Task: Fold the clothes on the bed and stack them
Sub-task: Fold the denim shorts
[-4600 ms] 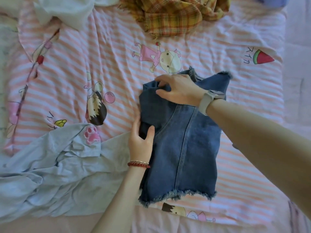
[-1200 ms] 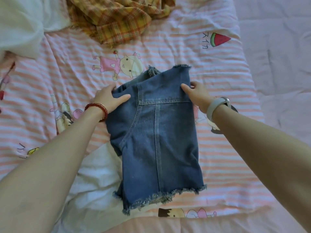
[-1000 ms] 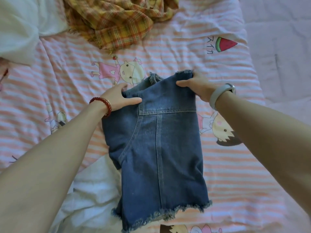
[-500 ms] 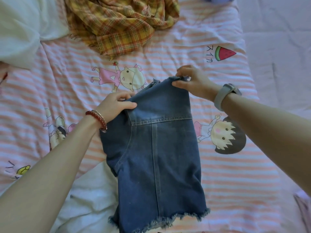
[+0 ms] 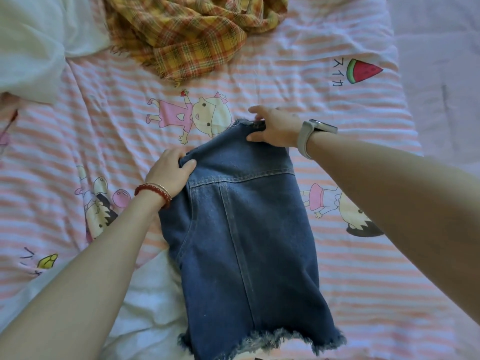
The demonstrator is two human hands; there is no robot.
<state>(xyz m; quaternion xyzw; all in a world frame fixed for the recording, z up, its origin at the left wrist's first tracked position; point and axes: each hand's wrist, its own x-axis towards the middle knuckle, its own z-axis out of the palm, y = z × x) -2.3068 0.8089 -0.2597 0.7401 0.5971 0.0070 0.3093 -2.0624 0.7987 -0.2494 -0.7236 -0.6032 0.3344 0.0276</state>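
We see a home bedroom: a bed (image 5: 337, 42) under a pink striped cartoon sheet, clothes (image 5: 187, 32) strewn across.

the left hand's (image 5: 170, 170) fingertips are tucked behind the far edge of the denim shorts (image 5: 244, 242), and the right hand (image 5: 276, 131) hides the shorts' far right corner. the frayed hem runs off the bottom edge. the plaid garment (image 5: 192, 35) and the white cloth (image 5: 33, 45) are cut by the top and left edges. the white garment (image 5: 148, 302) lies partly under the shorts and the left forearm.
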